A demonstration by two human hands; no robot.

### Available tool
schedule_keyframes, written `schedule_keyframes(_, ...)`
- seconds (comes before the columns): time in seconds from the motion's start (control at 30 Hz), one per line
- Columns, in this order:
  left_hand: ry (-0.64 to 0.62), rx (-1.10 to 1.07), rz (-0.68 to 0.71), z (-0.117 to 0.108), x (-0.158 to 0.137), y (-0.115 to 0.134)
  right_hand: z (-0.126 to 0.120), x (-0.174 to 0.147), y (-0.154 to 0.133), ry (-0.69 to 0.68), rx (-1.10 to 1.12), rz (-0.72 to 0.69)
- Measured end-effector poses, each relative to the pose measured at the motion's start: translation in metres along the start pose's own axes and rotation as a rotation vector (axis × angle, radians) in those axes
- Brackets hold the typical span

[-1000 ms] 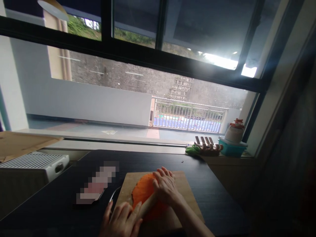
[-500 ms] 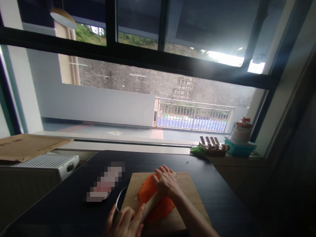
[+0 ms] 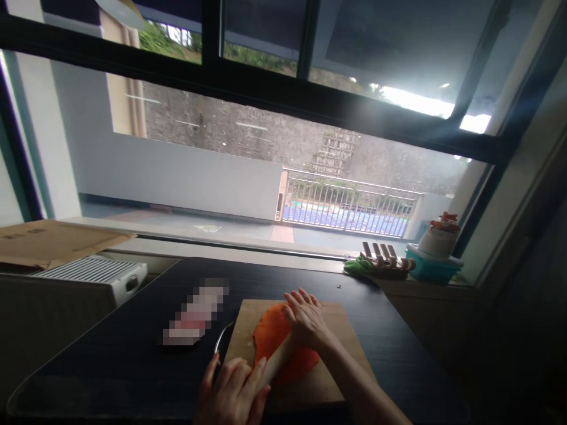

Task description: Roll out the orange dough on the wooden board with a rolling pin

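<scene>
Rolling: left hand [image 3: 233, 389] and right hand [image 3: 308, 321], two, fingers outstretched, laid over opposite ends of the pale roller [image 3: 280, 360], not wrapped round. Roller, one, beneath both palms. Orange sheet [image 3: 269, 327], one, under it, between the hands; slightly more shows rightward than a second ago, suggesting a stroke underway. Wooden board [image 3: 343, 330], one, beneath.

I've got a dark worktop [image 3: 110, 372], faint grain, rounded near-left corner. Wooden board [image 3: 341, 336] on it. Left of board, clear of it: pixelated item [image 3: 197, 316], can't ID. Just beside board's left edge: thin curved shiny rim [image 3: 218, 340], partly hidden. Just past board's far-right corner: small dark specks [image 3: 339, 287].
</scene>
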State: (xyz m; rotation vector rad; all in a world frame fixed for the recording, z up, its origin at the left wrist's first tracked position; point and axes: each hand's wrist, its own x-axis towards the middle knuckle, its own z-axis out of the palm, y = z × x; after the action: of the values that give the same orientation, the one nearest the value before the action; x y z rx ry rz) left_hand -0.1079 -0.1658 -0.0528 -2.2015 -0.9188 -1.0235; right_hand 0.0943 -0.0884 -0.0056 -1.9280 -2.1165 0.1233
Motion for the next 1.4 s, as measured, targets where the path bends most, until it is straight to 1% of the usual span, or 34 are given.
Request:
schedule_keyframes(0.13,0.022,0.046,-0.05,-0.003,0.002,-0.017,0.006,0.047,-0.033,-0.071,0.014,-0.019)
schedule_keyframes(0.2,0.011,0.06,-0.074,-0.003,0.001,-0.018,0.008,0.056,-0.042,-0.077,0.022,-0.044)
schedule_keyframes(0.23,0.004,0.065,-0.076,-0.003,-0.001,-0.017,0.007,0.056,-0.043,-0.073,0.026,-0.057)
schedule_keyframes(0.27,-0.005,0.066,-0.069,-0.002,-0.002,-0.015,0.006,0.052,-0.041,-0.066,0.033,-0.066)
schedule_keyframes(0.33,-0.004,0.055,-0.023,0.0,-0.005,-0.006,0.002,0.035,-0.029,-0.052,0.043,-0.08)
schedule_keyframes(0.4,0.049,0.029,0.007,0.003,-0.006,0.007,-0.002,0.009,-0.009,-0.031,0.037,-0.095)
schedule_keyframes(0.47,0.08,-0.005,0.004,0.004,-0.005,0.022,-0.006,-0.022,0.014,-0.002,0.015,-0.103)
schedule_keyframes(0.57,0.023,-0.046,0.052,0.003,0.001,0.039,-0.008,-0.057,0.041,0.009,-0.043,-0.059)
schedule_keyframes(0.63,-0.004,-0.064,0.087,0.002,0.004,0.044,-0.008,-0.066,0.048,0.001,-0.067,-0.036)
schedule_keyframes(0.67,-0.005,-0.075,0.07,0.002,0.004,0.044,-0.007,-0.065,0.048,-0.006,-0.074,-0.033)
schedule_keyframes(0.73,-0.008,-0.101,-0.009,0.002,0.001,0.04,-0.006,-0.055,0.04,-0.026,-0.076,-0.04)
schedule_keyframes(0.83,-0.043,-0.099,-0.092,0.002,-0.005,0.025,-0.004,-0.025,0.016,-0.034,-0.044,-0.047)
schedule_keyframes(0.9,-0.059,-0.061,-0.09,0.001,-0.008,0.012,-0.001,-0.001,-0.004,-0.033,-0.017,-0.046)
schedule_keyframes(1.0,-0.05,0.005,-0.091,-0.001,-0.007,-0.004,0.005,0.031,-0.03,-0.05,0.019,-0.049)
schedule_keyframes(1.07,-0.039,0.035,-0.101,-0.003,-0.006,-0.009,0.008,0.046,-0.042,-0.045,0.028,-0.055)
schedule_keyframes(1.13,-0.033,0.037,-0.119,-0.005,-0.005,-0.009,0.01,0.051,-0.046,-0.03,0.035,-0.063)
schedule_keyframes(1.23,-0.061,-0.017,-0.14,-0.005,-0.007,0.003,0.009,0.036,-0.035,-0.034,0.059,-0.045)
schedule_keyframes(1.3,-0.06,-0.064,-0.152,-0.002,-0.01,0.018,0.006,0.013,-0.017,-0.026,0.054,-0.032)
schedule_keyframes(1.4,-0.02,-0.114,-0.141,0.002,-0.011,0.04,0.001,-0.03,0.017,0.005,-0.013,-0.067)
